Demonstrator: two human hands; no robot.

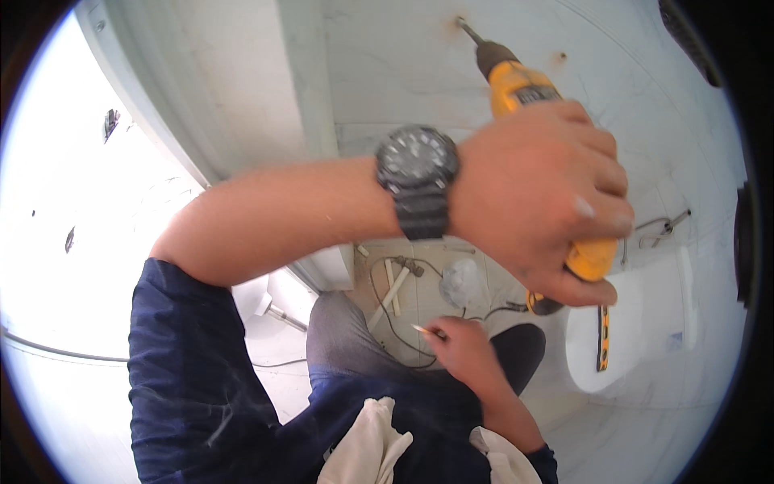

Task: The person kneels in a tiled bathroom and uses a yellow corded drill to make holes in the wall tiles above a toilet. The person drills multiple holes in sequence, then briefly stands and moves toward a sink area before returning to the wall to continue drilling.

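Observation:
My left hand [548, 185], with a black watch on its wrist, is wrapped round the body of a yellow and black power drill [516, 81]. The drill points up and away, and the tip of its bit meets the pale marbled wall [387, 64] at a brownish mark. To the right of the bit is a small dark hole [563, 56] in the wall. Lower down, in front of my lap, my right hand [468, 347] pinches a small, thin, pencil-like stick [422, 330] with a pale tip; blur hides its exact kind.
On the floor lie a hammer [412, 267] with a pale handle, a dark looped cable [373, 282] and a clear plastic bag [463, 282]. A white basin-like fixture [637, 323] stands at right, by a yellow and black spirit level [603, 343]. A white frame [302, 97] rises at left.

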